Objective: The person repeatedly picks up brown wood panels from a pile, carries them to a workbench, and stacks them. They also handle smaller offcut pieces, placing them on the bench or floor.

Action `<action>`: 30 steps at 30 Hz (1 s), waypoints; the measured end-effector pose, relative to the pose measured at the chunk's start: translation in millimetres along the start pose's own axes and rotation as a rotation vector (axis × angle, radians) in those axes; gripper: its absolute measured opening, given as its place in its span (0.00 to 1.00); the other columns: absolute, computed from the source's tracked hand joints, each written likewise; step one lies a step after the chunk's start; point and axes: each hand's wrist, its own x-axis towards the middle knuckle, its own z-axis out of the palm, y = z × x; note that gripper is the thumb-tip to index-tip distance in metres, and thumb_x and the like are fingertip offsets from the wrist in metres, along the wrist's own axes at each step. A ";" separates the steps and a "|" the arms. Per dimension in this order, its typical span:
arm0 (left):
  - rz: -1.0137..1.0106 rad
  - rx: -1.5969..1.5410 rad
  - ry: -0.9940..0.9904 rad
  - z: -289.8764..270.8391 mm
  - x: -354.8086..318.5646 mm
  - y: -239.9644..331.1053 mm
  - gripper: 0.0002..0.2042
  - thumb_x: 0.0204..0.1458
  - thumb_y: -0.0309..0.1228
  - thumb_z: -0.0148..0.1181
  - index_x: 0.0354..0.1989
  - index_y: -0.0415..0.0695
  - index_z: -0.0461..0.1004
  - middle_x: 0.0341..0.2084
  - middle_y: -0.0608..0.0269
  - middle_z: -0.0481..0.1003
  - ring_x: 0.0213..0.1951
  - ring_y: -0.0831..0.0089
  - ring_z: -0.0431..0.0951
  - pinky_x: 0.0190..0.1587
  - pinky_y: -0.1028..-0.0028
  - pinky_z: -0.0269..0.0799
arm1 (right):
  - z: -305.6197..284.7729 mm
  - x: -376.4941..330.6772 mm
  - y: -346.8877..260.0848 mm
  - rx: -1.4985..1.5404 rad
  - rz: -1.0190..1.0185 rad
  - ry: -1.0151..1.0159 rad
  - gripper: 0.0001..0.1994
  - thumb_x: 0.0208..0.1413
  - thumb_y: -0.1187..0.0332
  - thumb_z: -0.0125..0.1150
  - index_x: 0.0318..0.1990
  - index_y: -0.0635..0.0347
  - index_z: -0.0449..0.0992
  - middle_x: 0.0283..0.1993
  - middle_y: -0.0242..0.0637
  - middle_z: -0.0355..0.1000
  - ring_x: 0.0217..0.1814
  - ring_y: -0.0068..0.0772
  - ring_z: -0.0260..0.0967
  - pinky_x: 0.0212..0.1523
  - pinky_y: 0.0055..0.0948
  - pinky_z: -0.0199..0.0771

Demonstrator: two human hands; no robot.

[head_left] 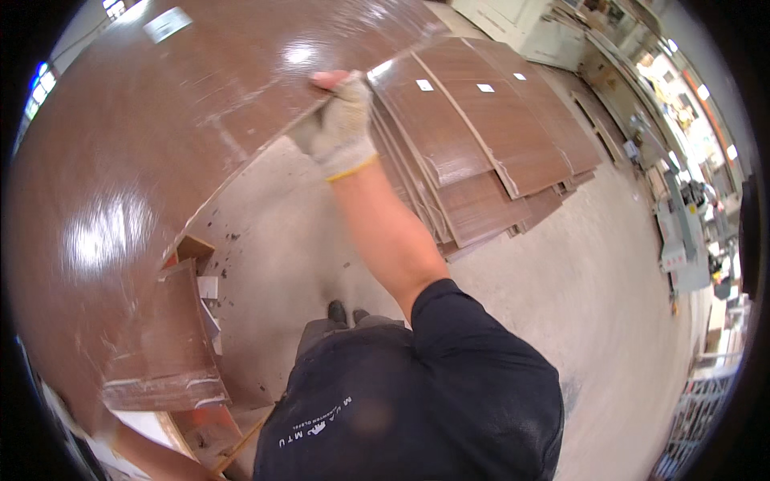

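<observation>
A large brown wood-look panel (200,136) wrapped in glossy clear film fills the left and upper part of the view. It carries a white label (168,25) near its far left. My right hand (343,120), in a pale knitted glove with a yellow cuff, is closed on the panel's near edge. Its bare thumb tip lies on top, and the other fingers go under the edge. At the lower left, my left forearm (156,457) reaches to the panel's near left end. The left hand there is blurred and its fingers are hidden.
Several similar wrapped panels (489,120) lie stacked on the floor ahead to the right. Under the held panel's left side are a brown board piece (180,329) and a reddish box (207,429). Machinery (682,232) stands along the right, with a rack (694,425) at lower right.
</observation>
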 end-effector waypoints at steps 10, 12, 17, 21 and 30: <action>-0.734 -1.214 -0.614 440.3 -188.1 20.8 0.13 0.59 0.35 0.66 0.50 0.46 0.80 0.51 0.60 0.80 0.56 0.60 0.79 0.62 0.55 0.76 | -27.9 -56.2 -135.0 -0.100 -0.573 0.121 0.03 0.52 0.74 0.61 0.34 0.62 0.78 0.42 0.44 0.79 0.49 0.45 0.77 0.59 0.46 0.78; -0.920 -1.240 -0.689 482.2 -263.5 43.2 0.11 0.59 0.34 0.66 0.48 0.46 0.81 0.50 0.61 0.81 0.55 0.60 0.80 0.61 0.55 0.77 | -34.1 -78.1 -163.0 -0.240 -0.693 0.213 0.03 0.55 0.74 0.62 0.34 0.63 0.78 0.40 0.42 0.79 0.45 0.41 0.78 0.52 0.40 0.81; -1.281 -1.469 -0.837 551.1 -385.2 76.5 0.07 0.56 0.27 0.66 0.41 0.44 0.84 0.46 0.58 0.83 0.53 0.59 0.82 0.63 0.50 0.77 | -75.8 -124.9 -264.2 -0.991 -1.012 0.476 0.13 0.57 0.68 0.66 0.47 0.64 0.79 0.48 0.41 0.79 0.50 0.40 0.76 0.54 0.41 0.76; -1.283 -1.423 -0.796 614.5 -458.6 81.5 0.05 0.50 0.23 0.65 0.35 0.44 0.82 0.41 0.60 0.83 0.49 0.60 0.82 0.60 0.54 0.78 | -107.9 -195.2 -377.9 -1.309 -1.018 0.507 0.31 0.53 0.57 0.69 0.62 0.65 0.75 0.62 0.45 0.76 0.66 0.51 0.71 0.72 0.56 0.67; -1.500 -1.103 -1.122 714.3 -631.3 58.4 0.09 0.48 0.26 0.63 0.38 0.41 0.79 0.39 0.53 0.81 0.46 0.55 0.83 0.56 0.50 0.82 | -152.4 -419.8 -553.5 -0.730 -0.845 1.024 0.34 0.52 0.58 0.65 0.66 0.65 0.71 0.62 0.51 0.75 0.63 0.55 0.74 0.67 0.56 0.73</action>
